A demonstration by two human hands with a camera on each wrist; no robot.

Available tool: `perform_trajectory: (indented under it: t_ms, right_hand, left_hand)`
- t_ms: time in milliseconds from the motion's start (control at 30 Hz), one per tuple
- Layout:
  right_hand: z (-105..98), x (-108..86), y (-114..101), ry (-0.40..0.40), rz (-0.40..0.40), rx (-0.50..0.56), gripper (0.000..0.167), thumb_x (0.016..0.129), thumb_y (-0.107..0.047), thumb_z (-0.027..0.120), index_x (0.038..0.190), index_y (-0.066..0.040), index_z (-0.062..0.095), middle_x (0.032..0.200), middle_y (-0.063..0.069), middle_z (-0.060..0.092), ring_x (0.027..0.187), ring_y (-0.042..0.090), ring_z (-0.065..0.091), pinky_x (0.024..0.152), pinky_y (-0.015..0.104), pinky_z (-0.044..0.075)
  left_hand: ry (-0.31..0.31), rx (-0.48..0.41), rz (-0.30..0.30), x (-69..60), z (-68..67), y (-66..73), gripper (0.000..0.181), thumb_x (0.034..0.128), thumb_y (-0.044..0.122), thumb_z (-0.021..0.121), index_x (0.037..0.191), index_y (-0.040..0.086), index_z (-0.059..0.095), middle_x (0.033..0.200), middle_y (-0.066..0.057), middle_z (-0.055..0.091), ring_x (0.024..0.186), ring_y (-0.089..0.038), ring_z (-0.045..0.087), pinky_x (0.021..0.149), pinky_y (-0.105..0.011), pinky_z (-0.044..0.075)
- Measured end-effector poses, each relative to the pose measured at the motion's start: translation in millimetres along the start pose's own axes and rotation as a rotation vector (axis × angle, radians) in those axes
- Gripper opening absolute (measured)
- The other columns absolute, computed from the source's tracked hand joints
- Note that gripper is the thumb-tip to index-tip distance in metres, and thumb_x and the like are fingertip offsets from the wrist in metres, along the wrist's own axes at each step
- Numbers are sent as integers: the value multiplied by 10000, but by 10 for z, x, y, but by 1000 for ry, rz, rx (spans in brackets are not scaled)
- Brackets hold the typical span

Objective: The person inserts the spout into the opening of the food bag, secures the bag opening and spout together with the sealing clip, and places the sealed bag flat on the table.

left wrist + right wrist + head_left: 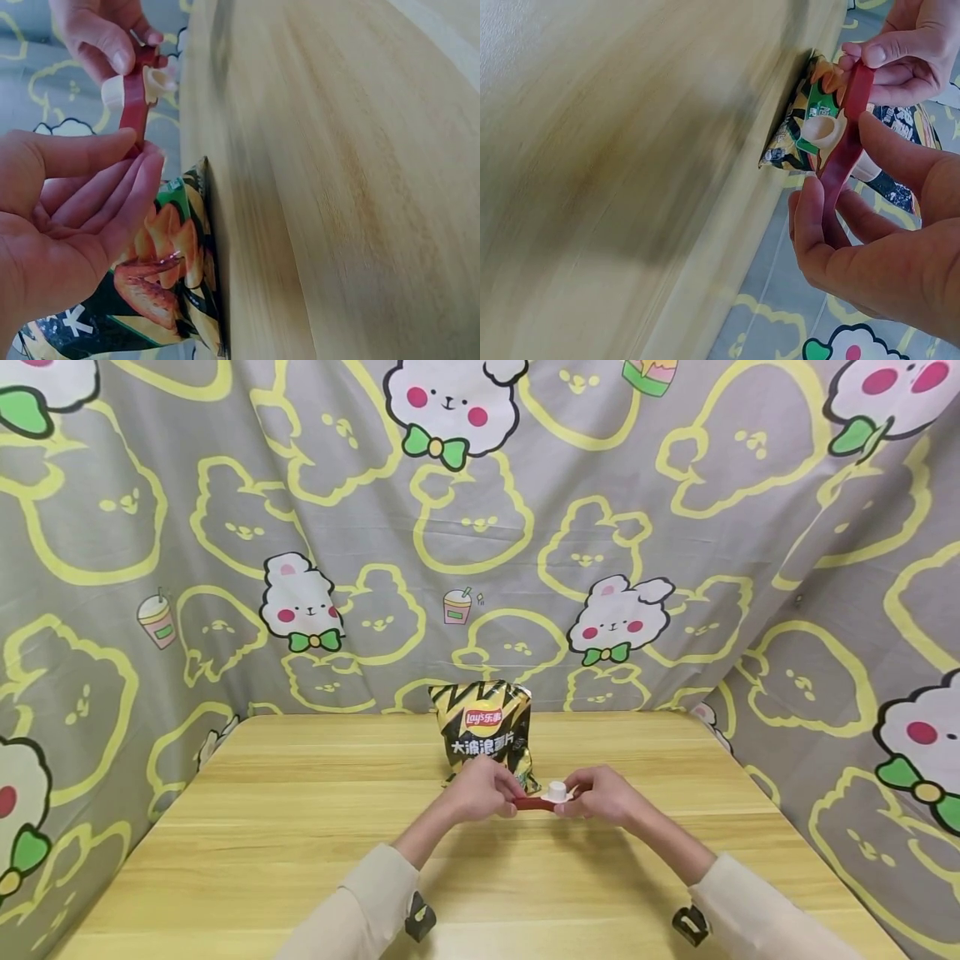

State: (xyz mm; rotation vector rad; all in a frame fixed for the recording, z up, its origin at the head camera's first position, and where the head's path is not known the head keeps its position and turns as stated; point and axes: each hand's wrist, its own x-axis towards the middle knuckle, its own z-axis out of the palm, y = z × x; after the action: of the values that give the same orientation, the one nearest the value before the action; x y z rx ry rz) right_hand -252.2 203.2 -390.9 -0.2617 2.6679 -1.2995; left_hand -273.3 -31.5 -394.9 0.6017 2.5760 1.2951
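Observation:
Both hands hold one red bag clip with a white capped spout [534, 803] in the air, just in front of a chip bag. My left hand [478, 789] pinches one end of the clip between thumb and fingertips. At the other end, my right hand [604, 795] grips it with thumb and fingers near the spout. The white cap [112, 93] sticks out on one side of the red bar, and a hollow pale spout [821, 131] shows on the opposite side. Behind the left hand stands the black and yellow chip bag [486, 723], its lower part partly covered by that hand.
A wooden table [315, 777] lies under the hands, and the chip bag stands toward its back edge. A grey patterned curtain [360, 543] hangs behind and along both sides. Dark straps [420, 917] show at the sleeve cuffs.

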Motion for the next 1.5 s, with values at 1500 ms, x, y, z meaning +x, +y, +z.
perform_trajectory:
  t_ms: [1500]
  right_hand:
    - [-45,-23,-37,-60,-19,58,291,763,-68,839,1010,25,717,836,74,657,761,164,577,673,292,473]
  left_hand:
    - [-103,-86,12,2,-78,-50,244,721,-75,837,904,83,804,798,-28,774,740,-136,726,722,-264,560]
